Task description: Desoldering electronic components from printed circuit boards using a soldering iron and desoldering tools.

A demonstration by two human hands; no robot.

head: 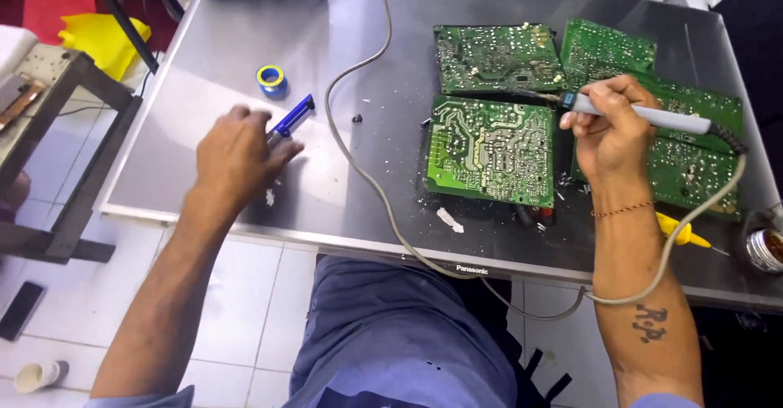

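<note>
Steel table (245, 41) over white tiled floor (245, 294); left hand (236, 159) fingers grip blue tool (291, 119), right hand (608, 131) fingers clamp soldering iron (644, 114).

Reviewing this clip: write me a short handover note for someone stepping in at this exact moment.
Left hand: closed on the blue pen-shaped desoldering pump, lying on the grey metal table.
Right hand: holds the grey-handled soldering iron, tip between the green circuit boards.
Nearby: blue solder reel, yellow-handled tool.
Done: solder scraps lie about.
Left: cannot tell which joints remain.
</note>
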